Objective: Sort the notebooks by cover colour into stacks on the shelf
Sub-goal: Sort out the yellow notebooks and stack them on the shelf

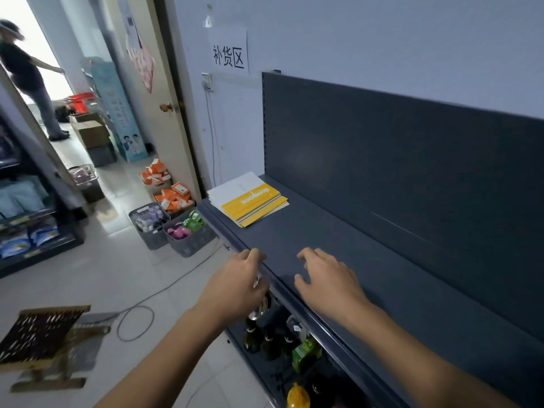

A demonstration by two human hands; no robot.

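Your left hand (235, 278) sits at the front lip of the dark grey-blue metal shelf (397, 284), lower centre of the frame. Its fingers are loosely curled and hold nothing. Your right hand (329, 281), just beside it over the smooth matte deck, has its fingers spread and bent, also empty; you cannot tell whether they touch the deck. The thin yellow-and-white paper-covered notebooks (250, 203) lie stacked flat at the shelf's left end, mid-frame. Their white cover lettering is unreadable. Above them, a white paper sign (229, 51) reads "补货区".

Two forearms (164, 348), bare along their visible length, end in a bare left hand (235, 285) and right hand (329, 285).
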